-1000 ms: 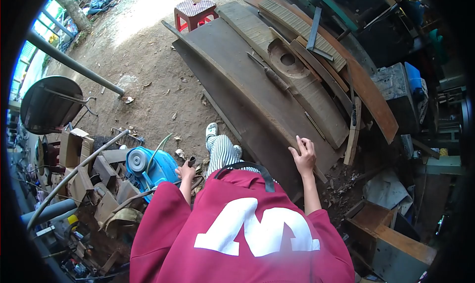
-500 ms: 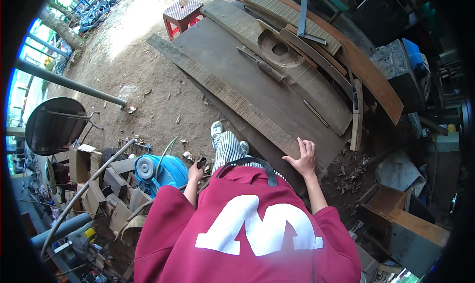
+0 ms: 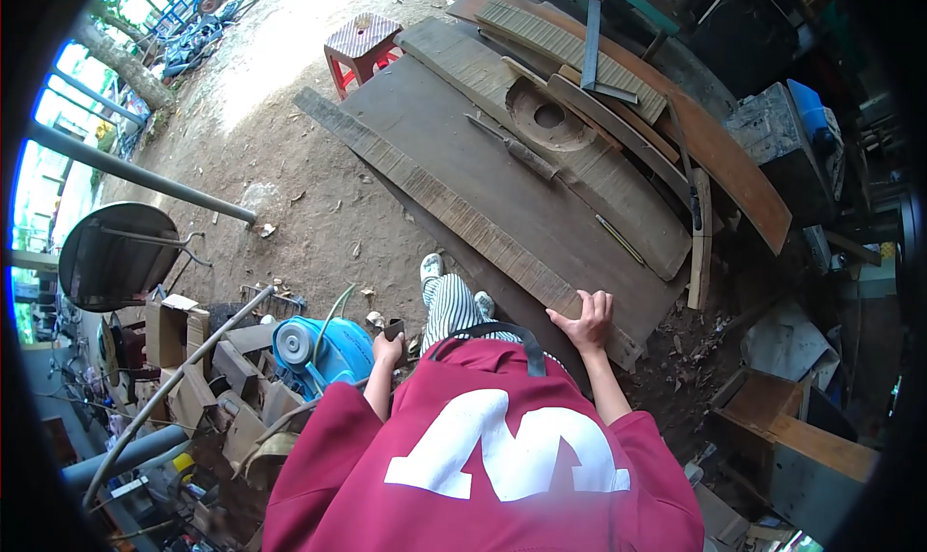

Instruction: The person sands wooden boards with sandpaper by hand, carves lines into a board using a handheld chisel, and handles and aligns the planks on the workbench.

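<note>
A small dark block-like object [image 3: 393, 330] is held in my left hand [image 3: 383, 349], beside my striped trouser leg; its exact kind I cannot make out. My right hand [image 3: 586, 325] is on the near end of a long narrow wooden plank [image 3: 435, 199], thumb on one side and fingers curled over the other. That plank lies along the edge of a broad dark board [image 3: 454, 117]. On the board are a chisel-like tool with a wooden handle [image 3: 529, 158], a yellow-black pencil [image 3: 618, 238] and a wooden piece with a round hollow [image 3: 548, 115].
A metal square [image 3: 591, 50] rests on stacked boards at the back right. A red stool [image 3: 359, 50] stands beyond the table. Left of me are a blue plastic machine [image 3: 333, 354], wood offcuts [image 3: 237, 368] and a metal pole [image 3: 145, 173]. A wooden drawer [image 3: 772, 402] sits at right.
My right hand has moved slightly down and left, and its spread fingers have curled onto the plank's end. My left hand still holds the dark object. The view has shifted slightly.
</note>
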A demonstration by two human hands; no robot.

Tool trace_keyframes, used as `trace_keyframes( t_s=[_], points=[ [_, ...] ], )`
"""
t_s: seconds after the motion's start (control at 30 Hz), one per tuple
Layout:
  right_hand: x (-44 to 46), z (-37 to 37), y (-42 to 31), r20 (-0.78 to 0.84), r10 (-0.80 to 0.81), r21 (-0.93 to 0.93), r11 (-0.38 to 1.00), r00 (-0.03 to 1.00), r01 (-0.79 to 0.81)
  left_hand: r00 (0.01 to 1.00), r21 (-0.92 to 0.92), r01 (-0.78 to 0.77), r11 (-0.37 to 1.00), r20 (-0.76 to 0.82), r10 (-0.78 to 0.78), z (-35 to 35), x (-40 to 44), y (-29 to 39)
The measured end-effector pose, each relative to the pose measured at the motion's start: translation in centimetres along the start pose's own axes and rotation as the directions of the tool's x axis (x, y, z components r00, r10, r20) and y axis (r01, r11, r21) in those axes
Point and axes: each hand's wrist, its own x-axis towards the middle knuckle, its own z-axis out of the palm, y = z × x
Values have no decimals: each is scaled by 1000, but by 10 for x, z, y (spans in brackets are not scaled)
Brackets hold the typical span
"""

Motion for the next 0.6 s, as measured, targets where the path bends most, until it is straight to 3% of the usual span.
trace_keyframes(
  t_s=[0.07,0.13,0.17,0.2,0.23,0.27,0.3,0.37,0.43,0.5,0.6],
  points=[
    [3,0,-3,-4,22,-4,1000,1000,-22,984,-15,-51,999,-169,48,-12,-14,39],
    [8,-3,-5,-7,44,-12,999,999,-44,865,-240,-431,870,-385,323,-28,-41,104],
    [10,0,-7,2,51,-23,998,999,-51,804,-270,-564,780,-395,445,-46,-63,148],
    [12,6,-9,-14,75,-28,997,997,-76,665,-264,-738,622,-447,599,-45,-65,174],
    [16,12,-12,-31,94,-30,995,995,-95,457,-140,-881,452,-494,740,-47,-71,205],
    [23,12,-16,-5,104,20,994,995,-104,313,14,-936,353,-426,848,-49,-79,229],
    [28,17,-10,-2,94,17,995,996,-94,185,15,-978,209,-406,895,-43,-83,252],
    [33,28,5,80,314,299,898,946,-323,-25,175,-984,11,-199,980,-20,-83,274],
    [39,14,8,28,295,258,921,955,-292,-204,227,-953,-199,0,979,5,-75,281],
    [37,5,16,-142,313,179,941,939,-286,-235,201,-946,-256,122,964,16,-63,281],
    [19,-14,22,-87,413,127,907,906,-401,-286,322,-899,-295,77,955,-9,-8,275]
  ],
)
